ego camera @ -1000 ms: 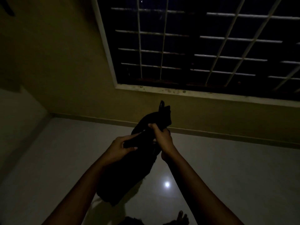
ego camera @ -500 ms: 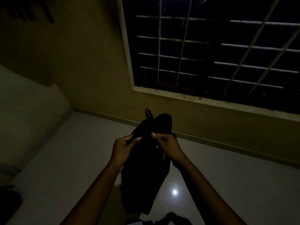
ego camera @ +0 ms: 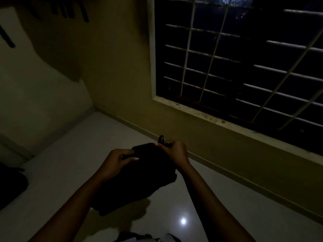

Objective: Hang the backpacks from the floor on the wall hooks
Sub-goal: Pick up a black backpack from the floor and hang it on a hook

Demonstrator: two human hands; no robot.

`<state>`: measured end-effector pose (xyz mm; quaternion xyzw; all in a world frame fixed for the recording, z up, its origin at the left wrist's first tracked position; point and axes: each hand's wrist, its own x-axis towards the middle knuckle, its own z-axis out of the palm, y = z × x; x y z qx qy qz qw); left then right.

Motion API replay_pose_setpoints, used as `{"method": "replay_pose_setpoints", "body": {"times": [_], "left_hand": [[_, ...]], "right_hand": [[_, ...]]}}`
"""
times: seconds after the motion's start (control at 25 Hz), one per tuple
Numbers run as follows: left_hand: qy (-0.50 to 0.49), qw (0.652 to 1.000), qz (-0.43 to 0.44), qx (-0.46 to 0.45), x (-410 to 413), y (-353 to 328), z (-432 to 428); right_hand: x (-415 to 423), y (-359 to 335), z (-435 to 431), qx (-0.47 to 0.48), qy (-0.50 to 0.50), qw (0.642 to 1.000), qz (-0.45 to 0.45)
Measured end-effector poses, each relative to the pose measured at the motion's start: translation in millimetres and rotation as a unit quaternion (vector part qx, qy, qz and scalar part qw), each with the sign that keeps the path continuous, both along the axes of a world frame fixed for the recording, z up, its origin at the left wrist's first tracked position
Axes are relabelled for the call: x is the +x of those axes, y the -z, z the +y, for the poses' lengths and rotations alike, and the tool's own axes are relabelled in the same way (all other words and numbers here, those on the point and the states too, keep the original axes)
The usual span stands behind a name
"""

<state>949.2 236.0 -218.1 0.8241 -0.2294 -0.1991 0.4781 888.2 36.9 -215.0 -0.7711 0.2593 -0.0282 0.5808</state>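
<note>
I hold a black backpack [ego camera: 148,173] in the air in front of me, above the pale tiled floor [ego camera: 70,163]. My left hand [ego camera: 117,163] grips its left upper side. My right hand [ego camera: 175,152] pinches the top by the small carry loop [ego camera: 161,138], which sticks up. Dark hooks or hanging straps [ego camera: 70,11] show high on the wall at the upper left. Another dark bag [ego camera: 12,186] lies on the floor at the left edge.
A barred window [ego camera: 236,58] with a pale sill fills the right wall. The room's corner is at centre left. Some dark and light fabric [ego camera: 148,237] lies on the floor at the bottom edge. A light reflection glares on the tiles.
The view has swung left, bringing the corner and the wall hooks into sight. The backpack has tilted flatter, and my hands have moved apart along its top.
</note>
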Motion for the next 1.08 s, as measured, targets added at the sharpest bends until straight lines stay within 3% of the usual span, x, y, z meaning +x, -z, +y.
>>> {"method": "replay_pose_setpoints", "body": {"times": [0.12,0.2,0.28,0.36,0.52,0.68,0.8,0.92,1.08], "left_hand": [[-0.081,0.992,-0.092,0.026,-8.7,-2.4,-2.9],[-0.086,0.970,-0.192,0.124,-7.1,-2.0,-3.8],[-0.066,0.941,-0.206,0.262,-9.3,-2.6,1.8],[-0.080,0.921,-0.194,0.329,-17.9,-0.1,9.5],[-0.134,0.937,-0.254,0.197,-15.6,13.0,22.3],[-0.108,0.987,-0.043,0.107,43.7,13.4,35.3],[-0.155,0.986,0.041,0.034,91.8,8.7,52.4],[-0.203,0.979,0.024,-0.009,143.6,-13.1,72.4],[-0.197,0.977,-0.072,0.023,218.7,-36.2,111.3]], "right_hand": [[10.6,9.1,-1.3,0.039,-0.025,0.999,-0.013],[16.9,18.7,5.2,0.044,-0.002,0.999,-0.010],[23.2,29.5,20.5,0.030,-0.002,1.000,0.010],[26.5,38.4,35.2,0.015,-0.011,1.000,0.024],[43.7,49.1,63.2,0.016,-0.062,0.997,0.032],[88.3,40.4,91.7,0.006,-0.100,0.995,0.018],[134.7,18.2,107.2,0.047,-0.105,0.993,-0.011],[186.2,-6.8,126.9,0.117,-0.113,0.986,-0.033],[251.5,-29.0,165.1,0.135,-0.114,0.982,-0.066]]}}
